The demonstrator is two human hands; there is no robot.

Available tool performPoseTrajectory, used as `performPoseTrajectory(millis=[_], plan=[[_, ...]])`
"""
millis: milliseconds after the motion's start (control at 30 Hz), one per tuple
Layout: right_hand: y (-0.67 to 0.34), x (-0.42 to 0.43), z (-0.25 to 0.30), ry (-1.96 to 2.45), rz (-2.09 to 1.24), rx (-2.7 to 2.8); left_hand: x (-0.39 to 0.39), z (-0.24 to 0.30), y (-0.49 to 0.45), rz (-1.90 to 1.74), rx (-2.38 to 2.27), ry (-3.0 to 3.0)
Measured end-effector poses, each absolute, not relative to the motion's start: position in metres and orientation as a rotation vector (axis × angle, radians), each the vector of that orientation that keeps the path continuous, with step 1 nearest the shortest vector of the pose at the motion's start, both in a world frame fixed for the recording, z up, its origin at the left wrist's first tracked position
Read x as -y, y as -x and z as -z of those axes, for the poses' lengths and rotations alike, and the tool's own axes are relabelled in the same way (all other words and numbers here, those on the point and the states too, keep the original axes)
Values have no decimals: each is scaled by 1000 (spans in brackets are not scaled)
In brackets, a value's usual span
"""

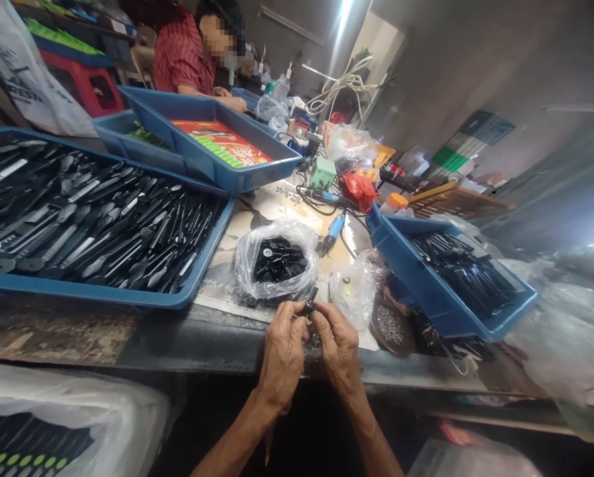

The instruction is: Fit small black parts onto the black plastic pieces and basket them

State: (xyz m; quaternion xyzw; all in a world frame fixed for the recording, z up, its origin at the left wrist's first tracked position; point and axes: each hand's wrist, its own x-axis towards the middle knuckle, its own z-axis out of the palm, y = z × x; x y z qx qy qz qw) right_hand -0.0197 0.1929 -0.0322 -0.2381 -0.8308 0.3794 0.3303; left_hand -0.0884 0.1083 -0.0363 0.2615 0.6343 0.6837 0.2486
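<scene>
My left hand [286,344] and my right hand [337,341] meet at the near edge of the bench. Between their fingertips both pinch a small black plastic part [309,306], whose thin end points up; its exact kind is too small to make out. Just beyond my hands sits a clear plastic bag [244,265] full of black parts [282,262]. Right of it lies a small clear bag [351,298] with a few green and dark bits. A round dish [376,318] of tiny metal screws [390,328] stands beyond my right hand.
A large blue tray [197,285] of black long-handled parts fills the left. Another blue tray [401,258] tilts at the right. A blue electric screwdriver [335,228] lies behind the bags, near a green box [323,173] with cables. A co-worker [182,53] sits across the bench.
</scene>
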Motion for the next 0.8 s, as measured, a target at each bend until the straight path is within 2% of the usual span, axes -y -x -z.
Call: performPoseTrajectory(millis=[300,800], plan=[[22,-191,30,703,-930,2233,-111,36,87,-1858,-1712,-690],[31,-196,39,759,-375,2302,-116,38,87,-1952,-1595,-545]])
